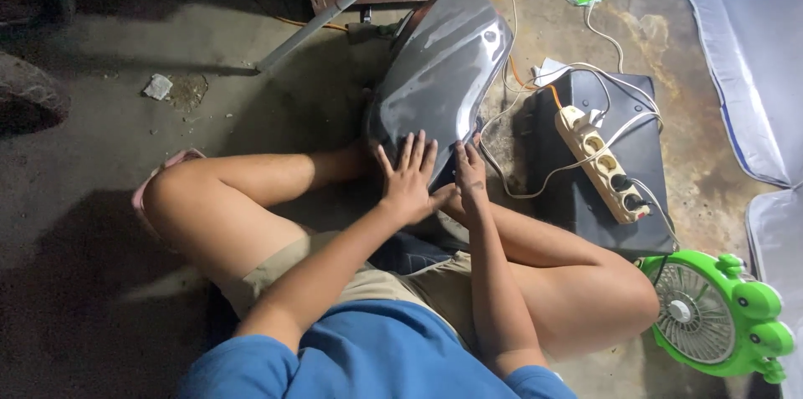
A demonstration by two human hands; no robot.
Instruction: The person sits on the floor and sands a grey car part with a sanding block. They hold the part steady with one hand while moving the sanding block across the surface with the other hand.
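Here a person sits cross-legged on the floor [125,123] with one big shiny grey panel [439,73] leaning up in front of the knees. It looks like a curved cover from a motorbike or scooter, and its low end rests near the person's shins. The left hand [407,177] lies flat on the low part of the panel, with its fingers [418,152] spread apart and pressing on the smooth face, not gripping anything. The right hand [470,177] sits on the panel's edge just beside the left one, its fingers close together and curled a little over the rim; I cannot tell if they pinch it tight. I think the work is somewhere in the middle: the panel already looks glossy, and the hands seem to be feeling or rubbing it, but I see no cloth or tool in them. Counting things, there is one panel, two hands, one white power strip [602,165] lying on one black box [602,173], one green frog-shaped fan [711,315] near the right knee, and one pink sandal [159,177] by the left knee.
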